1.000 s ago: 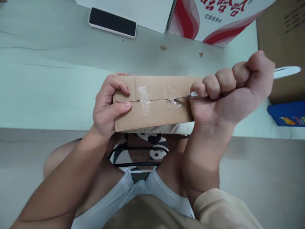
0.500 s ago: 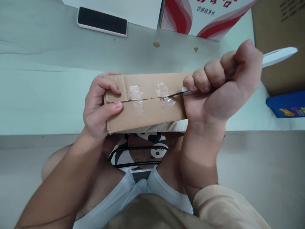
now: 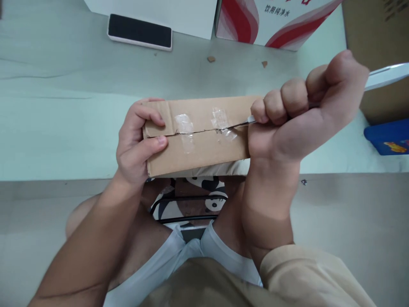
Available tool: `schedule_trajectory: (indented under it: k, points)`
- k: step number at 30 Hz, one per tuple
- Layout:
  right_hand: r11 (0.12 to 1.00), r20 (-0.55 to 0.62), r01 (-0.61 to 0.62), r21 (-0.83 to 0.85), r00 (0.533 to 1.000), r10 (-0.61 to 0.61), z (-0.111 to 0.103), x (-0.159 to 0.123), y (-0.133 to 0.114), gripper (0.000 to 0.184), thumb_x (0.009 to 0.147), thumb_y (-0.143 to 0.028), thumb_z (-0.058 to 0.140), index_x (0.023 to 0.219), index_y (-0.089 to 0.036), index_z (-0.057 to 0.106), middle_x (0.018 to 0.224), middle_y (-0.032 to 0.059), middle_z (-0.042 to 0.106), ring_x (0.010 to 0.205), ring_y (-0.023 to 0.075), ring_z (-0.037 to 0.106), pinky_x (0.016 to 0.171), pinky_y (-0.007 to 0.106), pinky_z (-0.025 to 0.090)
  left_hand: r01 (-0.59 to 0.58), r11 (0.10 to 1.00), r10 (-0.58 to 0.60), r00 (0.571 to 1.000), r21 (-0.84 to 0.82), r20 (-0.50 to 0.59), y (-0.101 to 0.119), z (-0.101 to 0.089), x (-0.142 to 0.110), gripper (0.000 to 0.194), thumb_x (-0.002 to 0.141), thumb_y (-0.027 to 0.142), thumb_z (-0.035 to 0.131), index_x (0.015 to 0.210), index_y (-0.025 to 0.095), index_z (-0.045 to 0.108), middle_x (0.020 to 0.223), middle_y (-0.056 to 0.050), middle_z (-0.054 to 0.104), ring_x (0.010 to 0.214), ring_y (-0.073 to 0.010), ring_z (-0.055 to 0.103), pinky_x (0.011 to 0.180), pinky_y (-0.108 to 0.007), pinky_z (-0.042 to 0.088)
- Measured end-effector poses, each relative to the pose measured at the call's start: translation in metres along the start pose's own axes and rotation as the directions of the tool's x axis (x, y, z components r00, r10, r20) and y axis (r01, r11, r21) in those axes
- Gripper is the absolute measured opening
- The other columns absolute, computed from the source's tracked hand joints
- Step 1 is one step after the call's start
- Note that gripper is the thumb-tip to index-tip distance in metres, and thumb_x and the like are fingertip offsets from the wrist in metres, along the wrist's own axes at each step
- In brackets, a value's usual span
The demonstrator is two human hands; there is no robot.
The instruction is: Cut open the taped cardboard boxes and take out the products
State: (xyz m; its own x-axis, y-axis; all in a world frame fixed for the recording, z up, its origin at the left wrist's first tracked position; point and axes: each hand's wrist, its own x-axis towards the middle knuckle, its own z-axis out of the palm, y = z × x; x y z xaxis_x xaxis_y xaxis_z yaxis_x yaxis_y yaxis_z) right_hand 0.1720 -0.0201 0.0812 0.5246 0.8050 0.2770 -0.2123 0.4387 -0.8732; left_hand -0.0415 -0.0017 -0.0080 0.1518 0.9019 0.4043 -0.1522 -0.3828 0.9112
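A brown cardboard box (image 3: 204,147) sits at the near edge of the pale green table (image 3: 64,111), its centre seam held by two clear tape patches. My left hand (image 3: 137,143) grips the box's left end, fingers over the top flap and thumb on the front. My right hand (image 3: 306,115) is a fist around a white-handled knife (image 3: 385,74). The thin blade tip rests in the seam by the right tape patch, which looks torn. The handle's end sticks out to the right of my fist.
A phone (image 3: 139,32) lies face up at the back left. A red-and-white carton (image 3: 277,21) and a white box stand behind it. A brown box (image 3: 380,51) and a blue object (image 3: 388,136) sit at the right. Two cardboard crumbs lie on the table.
My right fist with the knife has risen and shifted slightly right, tilting the handle upward. The blade stays in the seam at the right tape patch. My left hand keeps its hold.
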Motion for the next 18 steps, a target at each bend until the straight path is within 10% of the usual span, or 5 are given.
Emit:
schedule_trajectory:
  k: [13,18]
  points:
    - [0.985,-0.14,-0.154,0.074,0.977,0.164,0.0,0.006,-0.009,0.064,0.089,-0.061,0.056,0.067,-0.024,0.009,0.052,-0.0089,0.004,0.038,0.0052,0.008,0.035,0.023,0.02,0.002,1.0,-0.002,1.0,-0.015,-0.021,-0.001,0.0,0.0,0.047,0.064,0.052,0.087,0.09,0.02,0.065,0.116,-0.006,0.064,0.114,-0.0288,0.058,0.113,-0.052,0.039]
    - [0.98,-0.061,-0.069,0.186,0.995,0.082,-0.017,0.004,-0.02,0.054,0.103,-0.048,0.023,0.056,-0.022,0.025,0.051,-0.0051,0.014,0.033,0.0052,0.025,0.039,0.023,0.032,-0.006,0.998,0.002,0.998,-0.067,-0.058,-0.003,0.002,0.0,0.042,0.061,0.045,0.088,0.088,0.021,0.066,0.115,-0.006,0.067,0.108,-0.0258,0.058,0.103,-0.042,0.043]
